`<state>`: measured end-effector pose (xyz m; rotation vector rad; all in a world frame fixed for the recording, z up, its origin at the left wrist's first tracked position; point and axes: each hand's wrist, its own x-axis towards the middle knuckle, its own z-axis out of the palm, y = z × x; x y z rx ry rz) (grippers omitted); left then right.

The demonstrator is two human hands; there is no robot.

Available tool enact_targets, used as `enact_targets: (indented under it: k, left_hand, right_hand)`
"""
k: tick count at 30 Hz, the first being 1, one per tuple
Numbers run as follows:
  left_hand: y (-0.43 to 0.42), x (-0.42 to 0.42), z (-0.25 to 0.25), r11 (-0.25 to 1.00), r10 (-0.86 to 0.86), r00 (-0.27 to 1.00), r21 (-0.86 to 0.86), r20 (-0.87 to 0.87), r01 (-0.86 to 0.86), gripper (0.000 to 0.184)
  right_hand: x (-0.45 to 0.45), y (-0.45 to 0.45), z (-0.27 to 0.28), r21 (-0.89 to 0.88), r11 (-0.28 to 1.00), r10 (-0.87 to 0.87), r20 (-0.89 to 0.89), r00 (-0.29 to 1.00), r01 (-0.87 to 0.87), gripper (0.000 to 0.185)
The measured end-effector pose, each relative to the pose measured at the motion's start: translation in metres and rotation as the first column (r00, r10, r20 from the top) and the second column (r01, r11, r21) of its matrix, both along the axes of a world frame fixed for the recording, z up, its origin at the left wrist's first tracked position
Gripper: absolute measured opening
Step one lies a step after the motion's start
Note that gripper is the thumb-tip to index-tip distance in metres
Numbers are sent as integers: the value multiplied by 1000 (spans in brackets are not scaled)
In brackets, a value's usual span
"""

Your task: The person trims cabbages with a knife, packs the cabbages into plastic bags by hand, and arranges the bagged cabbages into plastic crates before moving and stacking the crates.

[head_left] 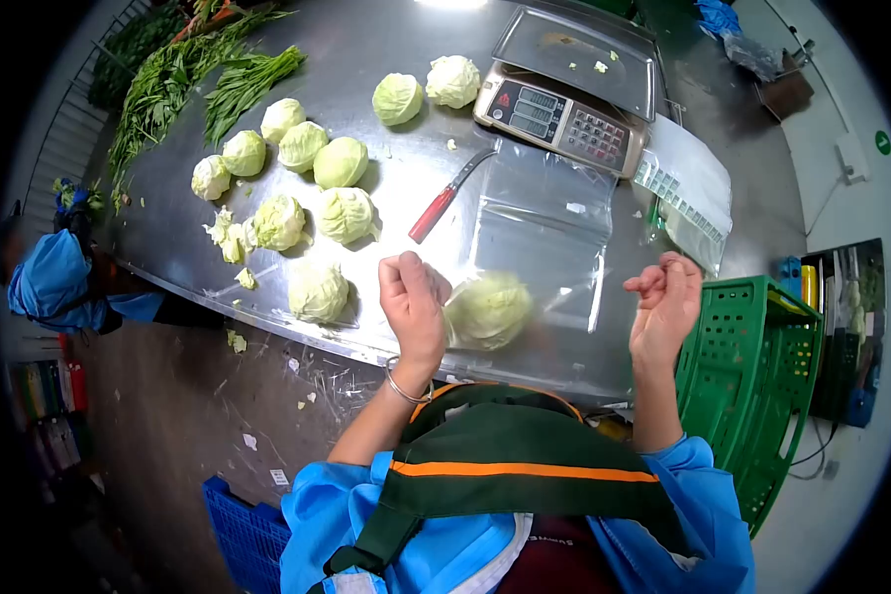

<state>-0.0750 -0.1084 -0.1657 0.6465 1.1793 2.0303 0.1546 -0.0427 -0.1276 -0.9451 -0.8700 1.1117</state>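
Between my hands is a pale green cabbage [492, 310], smeared by motion. Clear film seems to surround it, though its outline is hard to follow. My left hand [413, 300] is closed in a fist just left of this cabbage, apparently gripping the film of a clear plastic bag. Off to the right, my right hand [666, 305] has its fingers curled together; what they hold, if anything, does not show. Flat clear plastic bags [544, 203] lie on the metal table [406, 163] beyond the cabbage. A red-handled knife [436, 210] rests left of them.
Several cabbages [345, 214] sit on the left of the table, near leafy greens [247, 87]. A weighing scale [569, 114] stands at the back, beside a label sheet [685, 203]. A green crate [747, 366] is at right, a blue crate [243, 535] below left. Another person's blue sleeve [54, 282] shows at left.
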Motion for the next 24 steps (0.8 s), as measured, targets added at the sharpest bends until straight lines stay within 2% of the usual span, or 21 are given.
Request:
enact_targets:
  k: [2,4,5,7,8,10,12,13,15,16,17,18,20,21,23,24]
  left_hand:
    - [6,3,1,996,72,997,-43,-14,-72,25]
    - [3,1,-3,985,139,990,-99,-17,-140,27]
    - [1,-3,-1,991,117,992,-64,48,-114,28]
    - [-6,-12,-3,995,92,996,-45,-9,-92,28]
    - [-6,-13,-3,995,94,996,-44,-12,-94,27]
    - [-11,-16,-4,994,98,995,-46,-17,-99,26]
    - [-18,-21,-5,995,100,988,-18,-117,-103,25]
    - [-20,-26,-5,995,100,980,5,-170,-101,25]
    - [-30,-51,-17,970,216,915,-31,-341,-241,28]
    - [-32,-59,-7,951,245,916,-103,-318,-290,29]
    - [-34,-68,2,924,270,917,-187,-293,-332,31]
    - [-31,-81,-1,908,359,906,-140,-224,-394,28]
    - [-39,-107,-12,984,178,983,-9,43,-177,40]
    - [-43,-118,-21,994,33,985,99,171,-50,46]
    - [-57,-132,-33,971,-228,968,-46,102,234,42]
    - [-59,-133,-41,954,-278,956,-89,95,286,38]
  right_hand:
    - [6,13,-23,-80,994,67,-59,996,-71,13]
    - [3,20,-42,-76,978,198,66,978,-193,30]
    - [-1,24,-52,-70,965,261,125,957,-254,39]
    - [-13,29,-92,-170,857,511,151,846,-487,65]
    - [-29,29,-103,-152,800,598,123,792,-580,67]
    - [-60,35,-113,-165,668,741,61,669,-725,63]
    - [-89,56,-103,-209,526,842,-12,540,-824,51]
    - [-93,56,-97,-263,592,801,90,592,-761,41]
    - [-93,49,-79,-343,717,696,303,651,-607,23]
    - [-99,31,-55,-285,773,633,275,724,-567,4]
    - [-104,18,-41,-185,804,592,343,729,-566,3]
    - [-109,6,-32,-82,824,542,402,738,-561,4]
    - [-121,-6,-22,127,810,459,470,754,-573,6]
    - [-127,-8,-20,122,809,474,444,761,-575,6]
    - [-130,-10,-15,109,814,490,401,774,-571,6]
    - [-131,-10,-11,117,821,457,451,766,-559,7]
